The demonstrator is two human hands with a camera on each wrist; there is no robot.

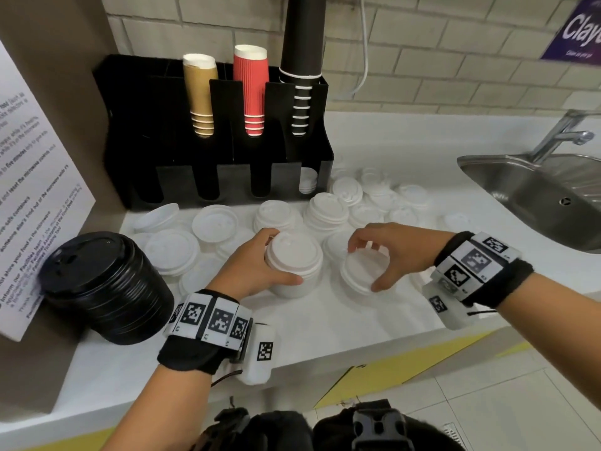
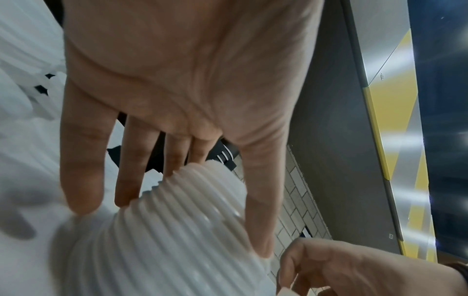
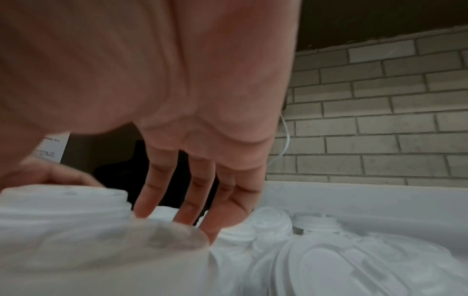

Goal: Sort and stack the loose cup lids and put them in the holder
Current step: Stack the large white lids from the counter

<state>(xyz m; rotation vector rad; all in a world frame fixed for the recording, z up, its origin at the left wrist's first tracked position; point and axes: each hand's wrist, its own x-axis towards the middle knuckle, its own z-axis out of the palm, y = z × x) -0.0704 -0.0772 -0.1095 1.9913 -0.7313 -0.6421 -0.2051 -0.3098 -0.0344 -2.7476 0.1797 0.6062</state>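
Lids of thin white plastic lie scattered over the white table (image 1: 341, 323) in front of the black holder (image 1: 169, 148), some single, some already in low piles. We judge them very light, a little springy and smooth, so a pile can slide apart or tip if we squeeze it only at the top. The better place to take hold is around the ribbed side of a pile, low down, with thumb against fingers.

Our left hand (image 1: 250, 268) does this now: its fingers and thumb are curled around the tall white stack (image 1: 294, 262), which stands on the table. The left wrist view shows the ribs of that stack against the fingers (image 2: 126, 180). Our right hand (image 1: 387, 252) is arched over a single loose lid (image 1: 361, 271) just beside the stack, thumb and fingertips at its rim; whether it is lifted, we cannot tell.

The holder carries three columns of cups in its upper slots: brown cups (image 1: 200, 92), red cups (image 1: 251, 89) and black cups (image 1: 302, 60). Of the lower slots, only the rightmost shows a few white lids (image 1: 307, 180); the others look dark. A separate stack of black lids (image 1: 104, 284) leans at the left.
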